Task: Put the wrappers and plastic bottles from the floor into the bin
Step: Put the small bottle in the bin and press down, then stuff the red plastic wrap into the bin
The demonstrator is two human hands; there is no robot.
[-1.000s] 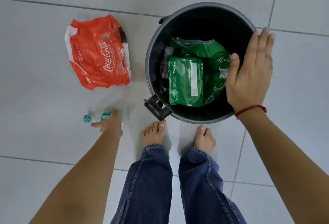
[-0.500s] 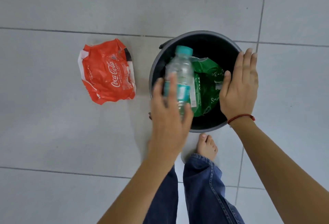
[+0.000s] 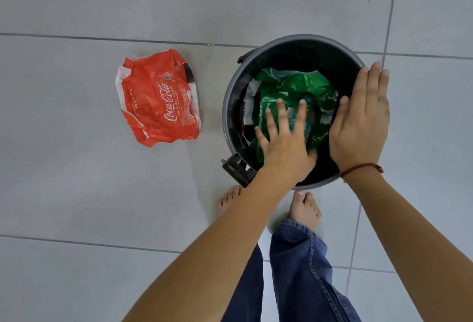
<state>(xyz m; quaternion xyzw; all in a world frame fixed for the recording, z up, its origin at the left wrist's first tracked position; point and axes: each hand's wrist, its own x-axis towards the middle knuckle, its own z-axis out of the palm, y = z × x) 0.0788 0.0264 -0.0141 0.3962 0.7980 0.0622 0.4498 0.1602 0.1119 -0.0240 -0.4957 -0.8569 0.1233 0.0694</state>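
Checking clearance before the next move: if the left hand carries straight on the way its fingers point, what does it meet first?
Probably the bottle lying on the green wrapper in the bin. The left hand is open, fingers spread over them, pointing down into the bin; depth is unclear.

Red wrapper [image 3: 158,101] on the floor: I read "Coca-Cola" in white script, with "ORIGINAL TASTE" in small capitals under it.
Red wrapper, left side: a line of white capitals runs along it, too creased for me to read.
Green wrapper [image 3: 294,86] in the bin: white lettering shows beside my left hand [image 3: 286,147]; I cannot make out a full word.
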